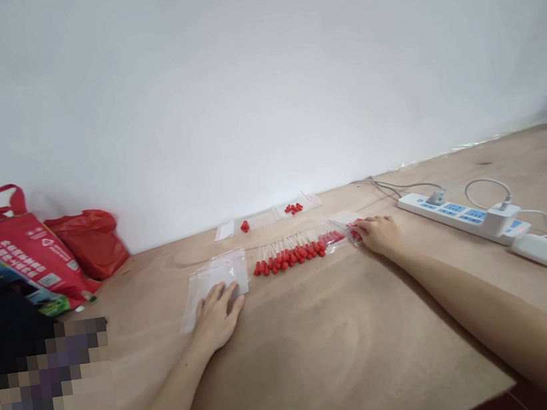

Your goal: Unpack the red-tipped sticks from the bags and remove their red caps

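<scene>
Left grip (219, 317) on bag (214, 271), well inside table edge (480, 399).

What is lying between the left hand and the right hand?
The head view shows a row of red-tipped sticks, with clear plastic bags at both ends.

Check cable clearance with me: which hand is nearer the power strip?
The right hand, at the red-tipped sticks' right end. The left hand lies on clear plastic past their left end, farther from the power strip.
</scene>
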A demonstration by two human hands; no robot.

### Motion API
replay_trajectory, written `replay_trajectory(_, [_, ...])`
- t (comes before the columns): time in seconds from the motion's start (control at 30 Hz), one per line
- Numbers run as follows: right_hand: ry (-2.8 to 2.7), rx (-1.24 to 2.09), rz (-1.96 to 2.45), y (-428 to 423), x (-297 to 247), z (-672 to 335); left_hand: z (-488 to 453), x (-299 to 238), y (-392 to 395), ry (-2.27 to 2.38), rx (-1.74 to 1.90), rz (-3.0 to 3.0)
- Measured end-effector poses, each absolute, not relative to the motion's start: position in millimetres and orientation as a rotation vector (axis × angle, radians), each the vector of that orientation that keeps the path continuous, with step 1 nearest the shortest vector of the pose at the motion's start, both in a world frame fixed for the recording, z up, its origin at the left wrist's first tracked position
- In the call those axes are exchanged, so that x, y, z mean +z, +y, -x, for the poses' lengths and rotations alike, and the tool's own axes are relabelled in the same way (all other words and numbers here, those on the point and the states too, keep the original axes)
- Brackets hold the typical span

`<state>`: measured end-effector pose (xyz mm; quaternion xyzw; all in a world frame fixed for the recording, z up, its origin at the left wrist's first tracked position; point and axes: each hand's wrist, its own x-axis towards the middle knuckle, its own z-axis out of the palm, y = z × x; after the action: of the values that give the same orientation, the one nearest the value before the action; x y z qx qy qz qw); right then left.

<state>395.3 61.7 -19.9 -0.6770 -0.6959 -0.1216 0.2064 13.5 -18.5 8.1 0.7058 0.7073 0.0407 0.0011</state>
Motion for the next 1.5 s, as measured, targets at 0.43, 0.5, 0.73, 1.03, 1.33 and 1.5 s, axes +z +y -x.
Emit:
replay_trajectory(0.43, [-1.199,0.434,1.327,27.4,22.8,-382.2,-18.6,6.8,-20.0,2.166,0.406,-2.350])
replay_trajectory(0.5, [-1.314,0.757,1.243,17.7,18.1,-356.1,-18.7,7.0,-20.0,2.144,0.475,-2.358])
replay_trajectory(0.73, [-1.180,1.686,1.080,-15.2,-9.2,-273.3,-29.8,8.5,-27.2,1.893,0.796,-2.437])
replay_trajectory(1.03, [-1.261,1.810,1.027,-20.0,-2.8,-276.6,-82.7,4.4,-56.5,1.189,0.854,-2.572])
replay_trajectory(1.33, [-1.387,1.734,1.015,-26.7,-2.4,-265.8,-91.0,9.6,-32.5,0.819,0.899,-2.751])
replay_trajectory(1.5, [-1.393,1.717,1.042,-26.9,-3.6,-264.0,-87.6,8.1,-27.7,0.691,1.060,-2.913])
